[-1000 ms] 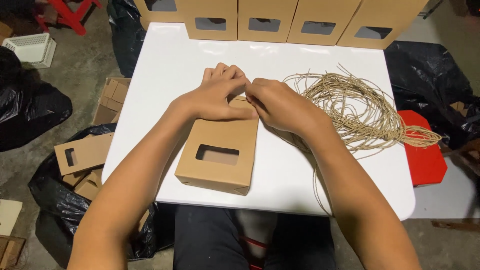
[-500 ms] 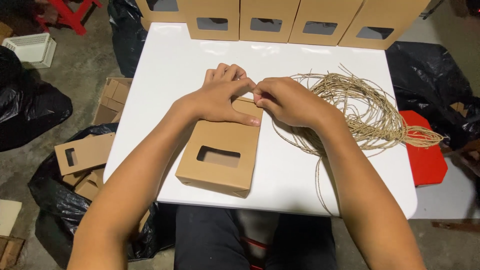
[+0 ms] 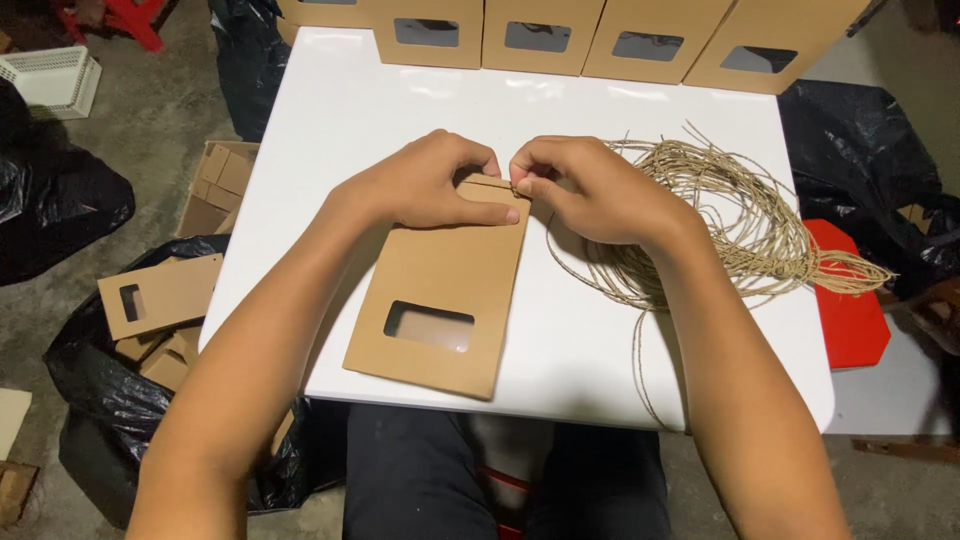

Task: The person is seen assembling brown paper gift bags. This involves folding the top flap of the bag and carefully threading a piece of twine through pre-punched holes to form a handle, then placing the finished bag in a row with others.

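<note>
A flat brown paper bag (image 3: 445,290) with a rectangular window lies on the white table (image 3: 330,130), its top edge pointing away from me. My left hand (image 3: 425,185) presses down on the bag's top edge, thumb laid across it. My right hand (image 3: 590,190) pinches a strand of tan twine at the bag's top right corner. The twine bundle (image 3: 740,225) is a loose coil on the table just right of my right hand, with one strand trailing toward the front edge.
Several upright brown window bags (image 3: 545,35) line the table's far edge. Flattened bags lie on a black plastic sack (image 3: 90,380) on the floor at left. A white basket (image 3: 50,75) is at far left, and a red stool (image 3: 850,310) and another black sack (image 3: 870,160) at right.
Both hands have stayed at the bag's top edge. My right fingers have closed into a tighter pinch on the twine at the corner, and the bag now lies flatter.
</note>
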